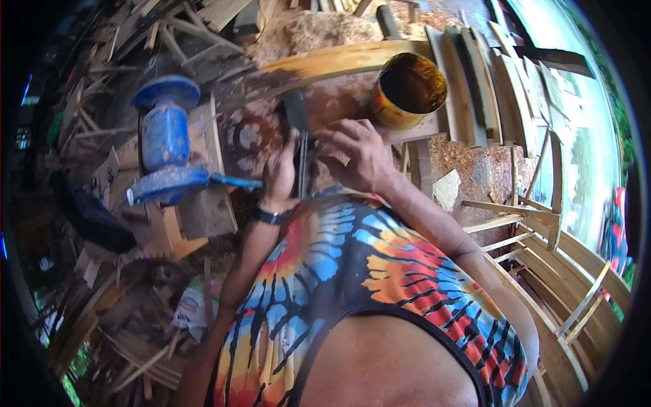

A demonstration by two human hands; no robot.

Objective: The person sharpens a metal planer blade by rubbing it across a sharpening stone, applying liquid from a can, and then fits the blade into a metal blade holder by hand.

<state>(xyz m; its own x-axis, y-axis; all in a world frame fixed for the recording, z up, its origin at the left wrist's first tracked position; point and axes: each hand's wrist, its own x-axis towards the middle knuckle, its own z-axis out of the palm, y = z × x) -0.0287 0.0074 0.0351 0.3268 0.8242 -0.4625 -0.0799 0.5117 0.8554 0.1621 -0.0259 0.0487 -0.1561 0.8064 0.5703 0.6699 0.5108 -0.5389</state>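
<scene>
Close in front of my body, my left hand (279, 173) is closed round the side of a thin dark flat piece (303, 163) that stands on edge, its thumb pointing away from me. To the right of that piece, my right hand (356, 152) hovers with its fingers bent and spread, near the piece's upper right side. Whether those fingertips touch it is blurred. A dark strip (295, 108) lies on the stained reddish surface (251, 132) just beyond both hands.
A yellow bucket (400, 112) with dark brown inside stands right of the hands. Left is a blue grinder-like machine (166, 136) with a blue-handled tool (234, 182) beside it. Stacked planks (475, 88) and a wooden frame (542, 292) are at right; scrap wood (196, 41) lies upper left.
</scene>
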